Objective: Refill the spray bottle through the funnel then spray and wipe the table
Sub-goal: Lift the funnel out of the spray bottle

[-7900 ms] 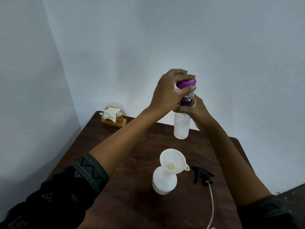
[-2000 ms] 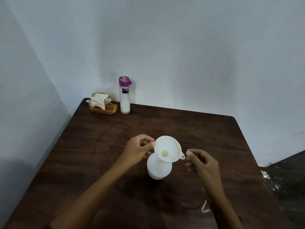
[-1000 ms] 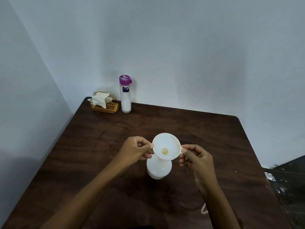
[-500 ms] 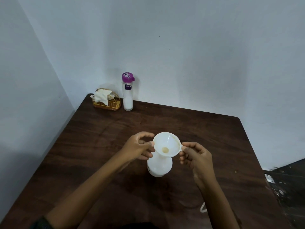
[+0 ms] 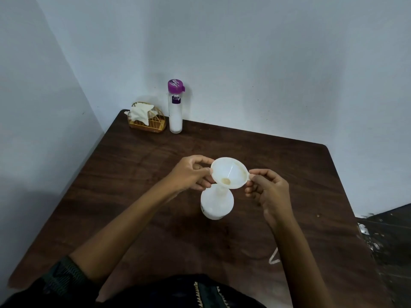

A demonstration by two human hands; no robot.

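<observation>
While left hand (image 5: 191, 174) and right hand (image 5: 264, 187) pinch its rim, the funnel (image 5: 231, 172) now tilts up from the spray bottle (image 5: 216, 205); refill's probably done.

Left hand (image 5: 190, 174), right hand (image 5: 268, 190) on funnel (image 5: 231, 171)

Only text I can spot: small purple label (image 5: 176, 99) w/ white letters on the clear bottle (image 5: 175, 116) just right of the napkin holder (image 5: 147, 123). Starts like "Ca", rest too blurry tbh. Nothing else readable.
</observation>
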